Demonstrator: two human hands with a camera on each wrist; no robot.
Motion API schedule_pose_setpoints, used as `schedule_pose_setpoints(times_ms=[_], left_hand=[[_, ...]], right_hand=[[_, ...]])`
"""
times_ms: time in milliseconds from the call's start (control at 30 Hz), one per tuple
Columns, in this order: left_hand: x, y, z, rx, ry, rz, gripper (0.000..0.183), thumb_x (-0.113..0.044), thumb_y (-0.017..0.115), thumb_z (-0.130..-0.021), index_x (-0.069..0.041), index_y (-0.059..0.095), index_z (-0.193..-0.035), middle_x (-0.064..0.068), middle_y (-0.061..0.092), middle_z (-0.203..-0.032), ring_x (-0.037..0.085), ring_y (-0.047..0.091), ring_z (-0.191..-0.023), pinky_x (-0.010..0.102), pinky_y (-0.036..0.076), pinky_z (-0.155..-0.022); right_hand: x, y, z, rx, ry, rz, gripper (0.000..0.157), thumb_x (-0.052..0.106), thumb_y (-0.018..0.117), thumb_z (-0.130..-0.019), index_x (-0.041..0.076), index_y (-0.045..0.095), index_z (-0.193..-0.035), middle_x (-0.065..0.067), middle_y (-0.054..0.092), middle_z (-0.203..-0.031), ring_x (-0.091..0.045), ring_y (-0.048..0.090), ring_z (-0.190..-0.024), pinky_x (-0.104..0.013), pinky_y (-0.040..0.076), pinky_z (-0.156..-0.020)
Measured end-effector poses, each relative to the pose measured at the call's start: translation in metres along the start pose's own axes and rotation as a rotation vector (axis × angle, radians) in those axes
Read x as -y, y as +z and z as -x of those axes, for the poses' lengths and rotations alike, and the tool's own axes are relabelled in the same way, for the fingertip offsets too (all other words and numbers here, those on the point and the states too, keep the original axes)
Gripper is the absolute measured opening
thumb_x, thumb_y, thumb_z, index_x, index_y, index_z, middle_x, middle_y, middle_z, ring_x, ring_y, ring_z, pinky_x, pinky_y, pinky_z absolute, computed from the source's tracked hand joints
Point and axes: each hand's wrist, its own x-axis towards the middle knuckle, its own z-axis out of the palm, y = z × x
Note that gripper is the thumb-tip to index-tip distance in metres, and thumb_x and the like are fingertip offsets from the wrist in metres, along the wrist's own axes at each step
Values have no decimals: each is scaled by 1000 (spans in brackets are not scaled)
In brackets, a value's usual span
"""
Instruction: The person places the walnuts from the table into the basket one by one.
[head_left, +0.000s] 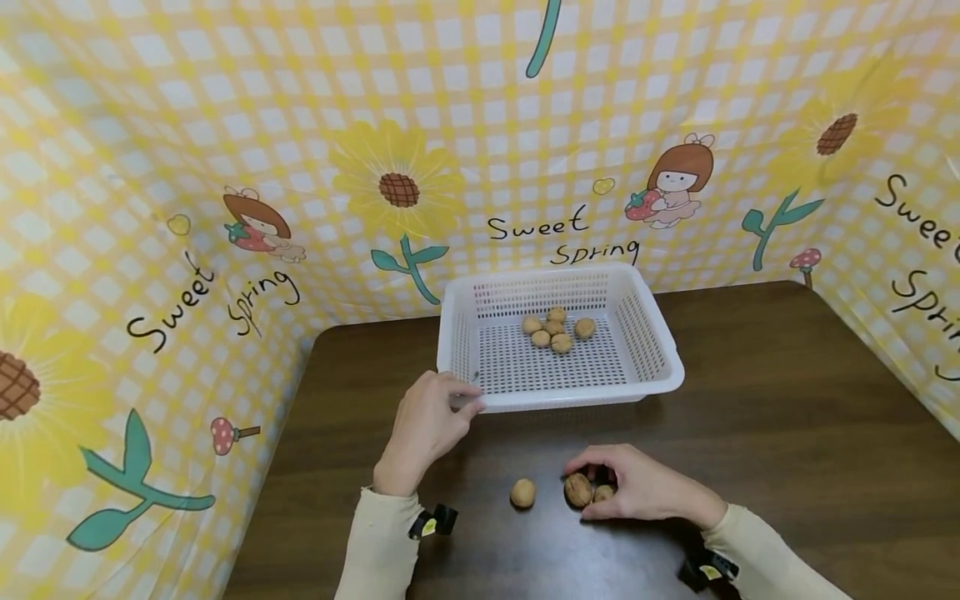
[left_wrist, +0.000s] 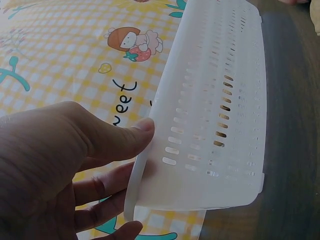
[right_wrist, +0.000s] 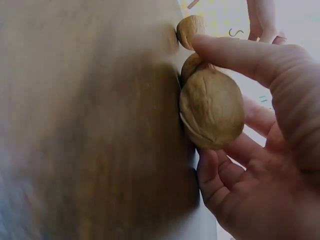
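My left hand [head_left: 431,421] pinches the rim of a white plastic basket [left_wrist: 215,100] at its near left corner, with the thumb on one side and fingers on the other. Down on the dark table, my right hand [head_left: 645,483] curls round two walnuts, a larger one [head_left: 577,490] by the fingertips and a smaller one [head_left: 603,493] closer to the palm. The right wrist view has a big walnut [right_wrist: 212,110] between thumb and curled fingers, partly covering another. A lone walnut [head_left: 523,493] lies left of the right hand.
Several walnuts [head_left: 555,327] sit clustered on the basket's slotted floor. The basket stands near the back edge of the brown wooden table [head_left: 772,417]. Yellow checked cloth [head_left: 510,125] with flowers and lettering hangs behind and at both sides.
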Motion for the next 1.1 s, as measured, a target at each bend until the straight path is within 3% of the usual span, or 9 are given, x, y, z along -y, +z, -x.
schedule_pose_setpoints(times_ms=[333,567,833,1100], left_hand=[[2,1,0,-6,7,-3,13,-23,86,-90,-21,88,-103,-4,80,-113,20,62,-98,37,50,-77],[2,1,0,-11,14,0,12,-23,86,-90,-20,88,-102,-3,80,-114,20,62,-97,37,51,-76],[0,0,0,-15,18,10,13,-24,86,-90,-20,88,-102,-4,80,-113,19,61,-95,35,49,-75],[1,0,1,-21,24,8,12,-22,86,-90,-20,88,-102,-4,80,-111,18,61,-94,34,49,-75]], right_hand=[[-2,6,-2,-52,-22,33,38,30,90,-88,21,75,-121,12,73,-104,-1,62,-89,-24,53,-79],[8,-1,-2,-64,7,-38,36,32,89,-89,18,76,-120,9,71,-94,-6,64,-82,-25,54,-70],[44,-39,-11,-55,-57,-42,35,27,85,-93,14,75,-124,5,75,-97,-11,69,-83,-29,59,-71],[79,-95,-33,-31,13,-21,41,25,85,-91,17,74,-130,6,74,-104,-10,68,-87,-30,60,-78]])
